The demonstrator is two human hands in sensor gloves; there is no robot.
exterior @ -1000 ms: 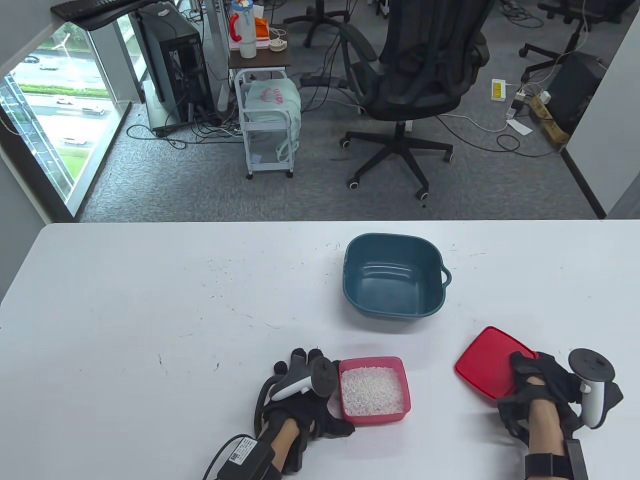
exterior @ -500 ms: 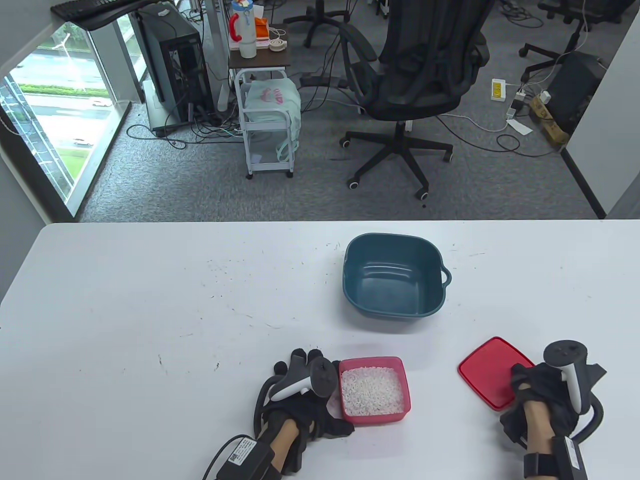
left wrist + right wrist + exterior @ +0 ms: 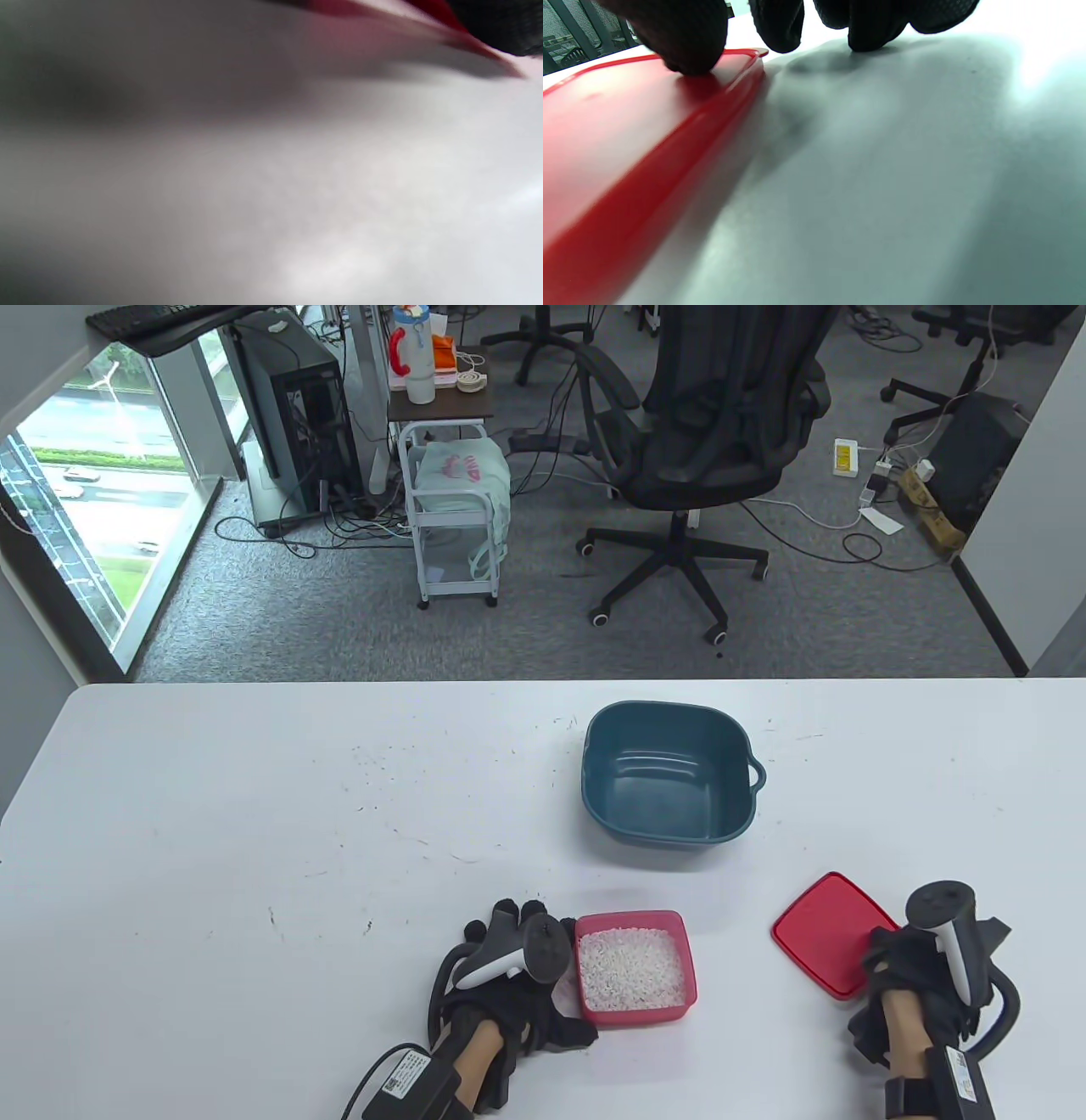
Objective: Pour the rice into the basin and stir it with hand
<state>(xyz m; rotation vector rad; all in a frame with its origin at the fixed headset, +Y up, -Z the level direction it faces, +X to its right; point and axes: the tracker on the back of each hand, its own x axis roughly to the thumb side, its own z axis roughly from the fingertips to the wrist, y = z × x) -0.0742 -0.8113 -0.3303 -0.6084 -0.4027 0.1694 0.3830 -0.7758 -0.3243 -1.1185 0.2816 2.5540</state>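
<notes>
— Sitting at lower centre of the table view: box [image 3: 636, 967] of rice [image 3: 631, 969], lid off, uncovered. Lying at lower right: lid [image 3: 827, 933], flat on the table [image 3: 254, 814].

— Doing what, left hand [image 3: 509, 976]?

— Resting against the box's left wall, fingers hidden behind the tracker; grip impossible to tell. Left wrist view too blurred to help, showing only a red streak at the top edge.

— And right hand [image 3: 912, 984]?

— Touching the lid's lower right corner, one fingertip [image 3: 687, 51] pressing down on its top face in the right wrist view, other fingers curling loosely toward the table beside it. Gripping nothing, by the look of it.

— Standing where, basin [image 3: 670, 772]?

— Above the box and slightly right in the frame, empty, handle pointing right, well apart from both hands.

— Mattering most for the pour?

— Probably this: left hand already touching the box, right hand well off at the lid. Basin lying straight up-frame from the box, so likely calling for a lift forward and a tip over the near rim. Pouring not yet begun.
</notes>
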